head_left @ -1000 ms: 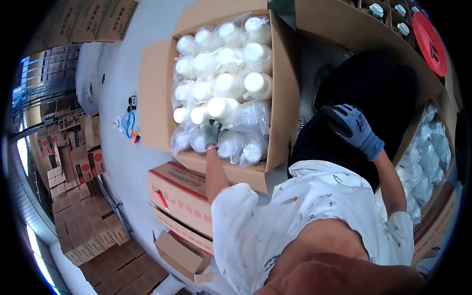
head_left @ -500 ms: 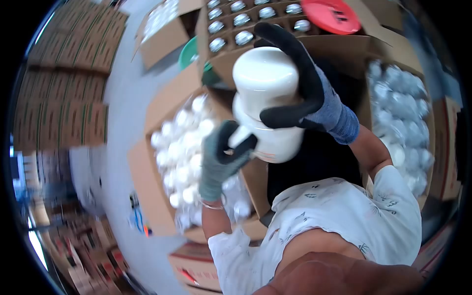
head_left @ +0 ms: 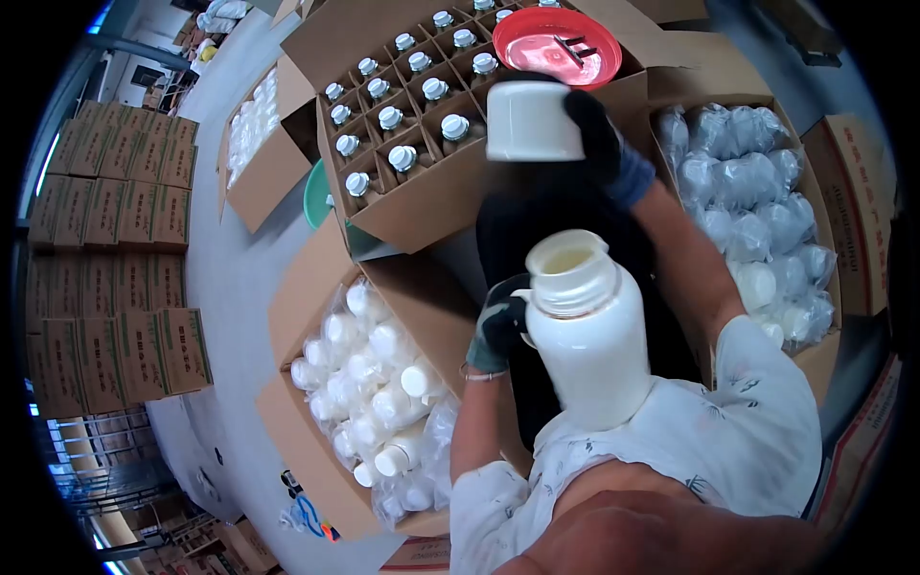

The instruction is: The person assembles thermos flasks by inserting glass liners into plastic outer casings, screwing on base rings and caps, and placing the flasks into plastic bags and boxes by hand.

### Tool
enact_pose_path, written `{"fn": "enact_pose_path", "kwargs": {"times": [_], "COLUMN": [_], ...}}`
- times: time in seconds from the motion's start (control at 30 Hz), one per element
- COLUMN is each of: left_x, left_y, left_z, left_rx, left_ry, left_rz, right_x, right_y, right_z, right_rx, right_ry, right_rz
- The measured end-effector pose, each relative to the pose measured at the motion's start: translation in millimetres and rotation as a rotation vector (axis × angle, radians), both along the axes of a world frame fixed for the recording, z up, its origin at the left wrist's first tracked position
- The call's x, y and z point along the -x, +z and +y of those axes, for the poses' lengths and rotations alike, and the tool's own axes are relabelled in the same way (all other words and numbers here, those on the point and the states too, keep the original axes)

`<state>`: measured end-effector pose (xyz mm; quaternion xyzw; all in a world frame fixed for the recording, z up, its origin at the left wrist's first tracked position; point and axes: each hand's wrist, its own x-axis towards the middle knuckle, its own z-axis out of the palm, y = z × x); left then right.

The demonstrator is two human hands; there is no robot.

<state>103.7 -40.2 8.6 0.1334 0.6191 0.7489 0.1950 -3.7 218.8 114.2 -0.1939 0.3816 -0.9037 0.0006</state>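
Observation:
My left hand (head_left: 501, 324), in a grey-green glove with dark fingers, is closed round the handle of a white jug (head_left: 589, 340). The jug leans against my body with its threaded mouth uncovered. Farther up, my right hand (head_left: 606, 139), in a blue and black glove, grips a white cap (head_left: 534, 122) from its right side. The cap is held apart from the jug, over the near edge of the bottle carton. Left of my left hand, an open carton (head_left: 278, 426) holds several bagged white jugs (head_left: 369, 369).
A divided carton (head_left: 422, 216) of silver-capped bottles (head_left: 402, 158) stands ahead, with a red dish (head_left: 558, 48) on its right corner. At the right is a carton (head_left: 826, 369) of plastic-wrapped items (head_left: 752, 182). A green basin (head_left: 316, 195) and stacked boxes (head_left: 120, 355) are at the left.
The white cap has come off the jug and moved up with my right hand. My left hand has lowered the jug by its handle toward my body. The view has shifted.

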Motion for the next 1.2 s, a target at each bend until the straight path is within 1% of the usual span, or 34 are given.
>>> {"fn": "enact_pose_path", "kwargs": {"times": [0.03,0.07,0.13,0.17,0.2,0.23,0.27,0.3,0.33,0.37,0.4,0.47,0.5,0.57,0.6,0.63,0.7,0.73,0.77,0.8,0.83,0.87,0.93,0.97,1.0,1.03,1.07,1.1,1.13,1.17,1.2], "left_x": [-6,-11,-19,-23,-21,-19,-16,-13,-11,-10,-7,-5,-5,3,4,-2,-10,-10,-9,3,15,24,25,25,22,17,18,18,15,12,6], "left_y": [3,6,14,1,5,10,35,41,40,39,39,55,60,56,50,33,-58,-50,-28,-8,26,39,53,70,71,58,49,41,33,25,17], "left_z": [-9,-13,-21,-28,-23,-18,-1,1,0,-2,-4,-5,-5,-4,-5,-7,-33,-34,-29,-18,-1,8,13,28,35,31,31,32,32,31,22], "left_rx": [0.192,-0.086,-0.703,-0.026,-0.064,-0.101,-0.843,-0.972,-1.016,-1.063,-1.111,-1.091,-1.084,-1.042,-1.016,-0.776,0.202,0.32,0.417,0.557,0.682,0.716,0.109,-0.12,-0.103,0.049,0.167,0.274,0.231,0.188,0.108], "left_ry": [0.081,0.122,0.249,0.326,0.361,0.395,0.372,0.276,0.287,0.299,0.31,0.408,0.462,0.564,0.615,0.637,0.569,0.436,0.312,0.248,0.198,0.217,0.315,0.332,0.333,0.253,0.163,0.079,0.151,0.222,0.288], "left_rz": [0.124,-0.061,-0.416,0.088,0.099,0.112,-0.396,-0.388,-0.374,-0.357,-0.339,-0.264,-0.231,-0.23,-0.234,-0.203,0.185,0.319,0.463,0.63,0.806,0.87,0.125,0.102,0.158,0.16,0.263,0.376,0.391,0.409,0.258], "right_x": [25,49,89,110,133,151,163,178,195,215,225,190,164,96,54,25,4,-10,-26,-39,-36,-32,-50,-67,-80,-92,-101,-105,-105,-101,-97], "right_y": [1,-3,-21,-40,-57,-64,-72,-85,-100,-118,-125,-92,-77,-48,-27,-17,-49,-45,-15,10,-1,-11,-3,-13,-25,-29,-33,-41,-50,-57,-64], "right_z": [16,24,18,10,-1,-9,-22,-33,-41,-44,-47,-49,-44,-38,-38,-34,-17,-11,-1,8,23,29,19,8,3,-1,-3,-1,7,18,32], "right_rx": [-0.288,-0.362,-0.518,-0.62,-0.716,-0.978,-1.169,-1.292,-1.418,-1.393,-1.645,-1.571,-1.388,-0.632,-0.199,0.243,-0.113,0.012,0.034,0.053,-0.277,-0.514,-0.86,-0.936,-0.98,-1.021,-1.06,-1.064,-1.015,-1.026,-1.04], "right_ry": [-0.232,-0.399,-0.608,-0.698,-0.792,-0.842,-0.902,-0.915,-0.922,-0.889,-0.935,-0.925,-0.939,-0.256,0.063,0.372,-0.082,-0.169,-0.082,0.006,-0.155,-0.245,-0.263,-0.233,-0.182,-0.1,-0.019,-0.035,-0.047,-0.049,-0.052], "right_rz": [0.069,-0.005,0.029,0.174,0.327,0.431,0.548,0.616,0.685,0.659,0.55,0.31,0.406,-0.014,-0.14,-0.257,-0.245,-0.303,-0.295,-0.287,-0.078,0.251,0.6,0.572,0.563,0.507,0.454,0.394,0.409,0.419,0.43]}}
